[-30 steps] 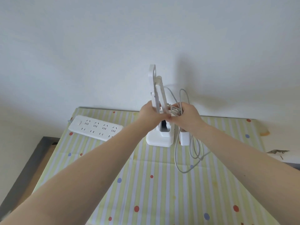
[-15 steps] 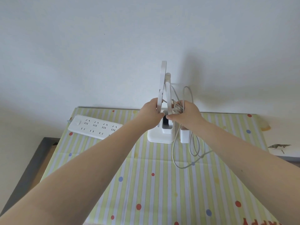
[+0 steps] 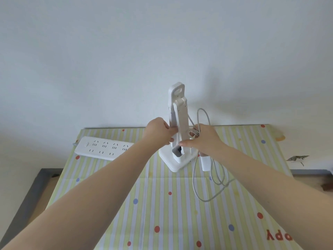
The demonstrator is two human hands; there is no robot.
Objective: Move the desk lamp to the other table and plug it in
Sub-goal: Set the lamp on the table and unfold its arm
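Left hand (image 3: 158,130): gripping the folded arm of the desk lamp (image 3: 178,123).
Right hand (image 3: 203,139): clutching bunched cord (image 3: 212,177) against the lamp's stem.
Lamp: standing on the striped table (image 3: 162,204), power strip (image 3: 103,147) lying to its left.
Handling: looking light, rigid, top-heavy; hinges possibly swinging, so holding low on the stem seems best.
Cord: limp, trailing loops likely snagging.

White lamp (image 3: 180,121) upright, folded

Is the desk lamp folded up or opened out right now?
Folded. The desk lamp stands upright on its base, its head lying flat against the arm rather than angled out over the table.
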